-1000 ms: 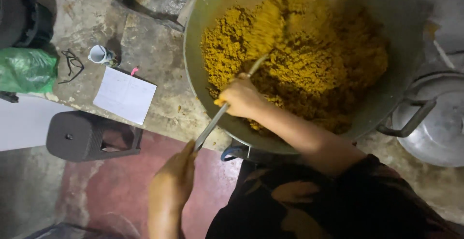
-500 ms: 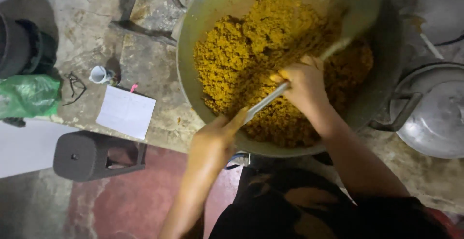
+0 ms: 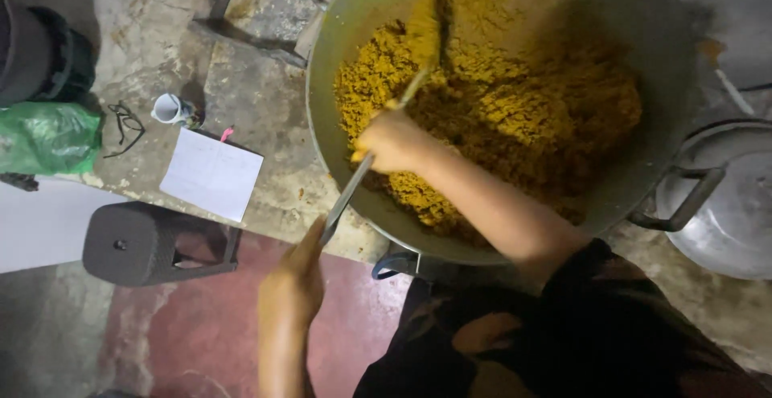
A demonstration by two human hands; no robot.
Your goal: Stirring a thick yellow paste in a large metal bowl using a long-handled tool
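Observation:
A very large metal pot [image 3: 330, 125] holds a heap of yellow-orange rice mixture [image 3: 515, 108]. A long metal stirring paddle [image 3: 347, 197] runs from below the pot's near rim up into the food, its blade coated in rice at the far left of the heap. My right hand [image 3: 392, 141] grips the shaft over the rice, inside the pot's left side. My left hand [image 3: 293, 281] holds the paddle's lower end, outside the rim above the red floor.
On the concrete ledge left of the pot lie a white paper sheet [image 3: 211, 174], a small white cup [image 3: 171, 109], a cord and a green plastic bag [image 3: 47, 137]. A dark stool [image 3: 145, 243] stands below. A second metal pot with a handle [image 3: 724, 205] sits at right.
The paddle has swung from the pot's right side to its left. My right hand moved left along with it, and my left hand dropped lower, away from the rim.

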